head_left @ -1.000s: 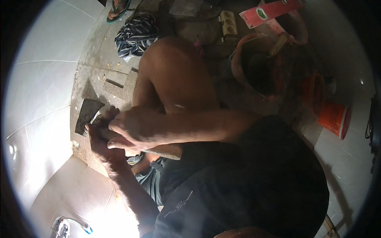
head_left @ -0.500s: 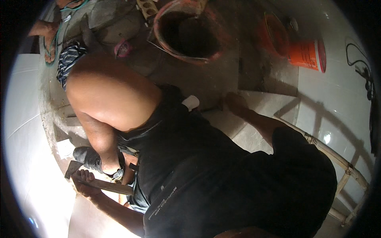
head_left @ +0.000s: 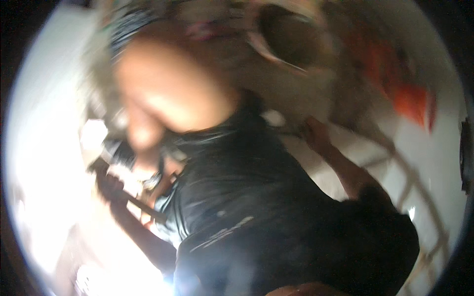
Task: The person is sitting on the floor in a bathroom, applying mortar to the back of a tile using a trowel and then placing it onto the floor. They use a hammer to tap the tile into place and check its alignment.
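Blurred, dark wooden-looking handle of a hand tool [head_left: 140, 204] runs on a diagonal from left of centre toward lower centre of the frame; long axis upper-left to lower-right. Motion smear is heavy and the tool's head cannot be made out.

Left hand [head_left: 109, 186]: grip closed around the upper end of that handle, fingers wrapped over it; the handle lies inside the grip and extends down-right from it. This hand is much the nearer of the two to the tool.

Right hand [head_left: 316, 132]: right of centre, well apart from the tool, resting on or just above the pale tiled floor [head_left: 434, 163]. Too smeared to tell whether its fingers are spread or curled; nothing visibly held.

Bare bent knee [head_left: 173, 98] sits above the left hand. Round brown basin [head_left: 286, 34] upper centre; orange bucket [head_left: 412, 101] upper right. Black shirt [head_left: 276, 227] fills lower centre.
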Available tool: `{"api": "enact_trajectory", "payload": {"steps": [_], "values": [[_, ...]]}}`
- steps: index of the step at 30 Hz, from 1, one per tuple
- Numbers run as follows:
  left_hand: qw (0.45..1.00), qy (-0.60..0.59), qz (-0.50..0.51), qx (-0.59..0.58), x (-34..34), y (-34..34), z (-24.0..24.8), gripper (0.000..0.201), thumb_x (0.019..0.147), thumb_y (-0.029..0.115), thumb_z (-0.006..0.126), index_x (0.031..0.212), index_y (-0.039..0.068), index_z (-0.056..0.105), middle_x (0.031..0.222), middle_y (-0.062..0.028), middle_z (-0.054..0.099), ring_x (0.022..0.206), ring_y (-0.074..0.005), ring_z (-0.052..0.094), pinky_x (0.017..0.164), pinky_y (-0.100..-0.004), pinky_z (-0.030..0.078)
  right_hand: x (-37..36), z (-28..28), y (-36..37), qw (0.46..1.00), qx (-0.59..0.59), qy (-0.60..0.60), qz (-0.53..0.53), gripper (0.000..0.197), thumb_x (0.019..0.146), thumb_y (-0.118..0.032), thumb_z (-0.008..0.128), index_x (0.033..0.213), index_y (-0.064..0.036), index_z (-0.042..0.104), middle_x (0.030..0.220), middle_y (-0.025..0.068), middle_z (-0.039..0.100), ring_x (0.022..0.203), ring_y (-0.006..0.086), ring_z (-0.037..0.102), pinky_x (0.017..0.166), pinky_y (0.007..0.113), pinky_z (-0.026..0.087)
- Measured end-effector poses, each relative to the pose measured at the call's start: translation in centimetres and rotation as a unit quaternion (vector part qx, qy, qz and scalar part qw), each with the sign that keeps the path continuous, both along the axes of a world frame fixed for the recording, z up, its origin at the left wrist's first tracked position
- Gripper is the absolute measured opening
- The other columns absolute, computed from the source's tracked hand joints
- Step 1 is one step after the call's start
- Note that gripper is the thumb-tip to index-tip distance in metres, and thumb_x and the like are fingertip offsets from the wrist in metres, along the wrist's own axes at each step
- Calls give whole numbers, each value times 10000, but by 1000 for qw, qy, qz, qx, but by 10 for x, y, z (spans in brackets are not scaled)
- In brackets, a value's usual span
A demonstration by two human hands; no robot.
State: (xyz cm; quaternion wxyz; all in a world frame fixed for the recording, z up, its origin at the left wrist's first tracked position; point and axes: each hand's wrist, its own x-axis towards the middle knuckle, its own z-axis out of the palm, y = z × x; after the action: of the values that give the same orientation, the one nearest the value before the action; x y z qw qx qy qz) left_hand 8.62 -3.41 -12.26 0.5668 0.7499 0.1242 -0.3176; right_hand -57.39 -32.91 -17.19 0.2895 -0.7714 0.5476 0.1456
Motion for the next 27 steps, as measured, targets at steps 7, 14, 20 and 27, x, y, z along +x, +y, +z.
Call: {"api": "enact_trajectory", "payload": {"steps": [7,14,20,27], "values": [[984,4,78,-163,-73,-53,44,388,1036,386,561,1128,19,647,720,-14,545,573,-152,524,520,-326,492,328,137,-14,783,-35,-584,211,165,971,-23,666,1132,10,652,888,90,624,688,143,575,598,264,449],[973,-46,144,-173,-73,-20,28,339,1064,267,538,1205,-41,543,933,-150,657,851,-278,674,809,-419,578,465,53,145,702,104,-522,473,693,893,-167,725,1413,145,389,1072,246,623,939,371,649,864,449,528],[976,-71,146,-142,-53,26,32,443,1085,353,492,1303,-31,529,1023,-175,708,957,-290,683,874,-425,547,521,37,200,619,-163,-377,669,485,905,-121,634,1331,81,520,935,203,603,916,264,652,759,381,531],[951,-186,-178,173,35,126,-18,588,1004,499,585,1313,3,653,1174,-152,731,1036,-239,673,954,-353,503,597,-43,259,731,368,-499,286,403,1021,-306,567,1283,-15,473,762,94,585,597,191,616,525,355,530]]}}
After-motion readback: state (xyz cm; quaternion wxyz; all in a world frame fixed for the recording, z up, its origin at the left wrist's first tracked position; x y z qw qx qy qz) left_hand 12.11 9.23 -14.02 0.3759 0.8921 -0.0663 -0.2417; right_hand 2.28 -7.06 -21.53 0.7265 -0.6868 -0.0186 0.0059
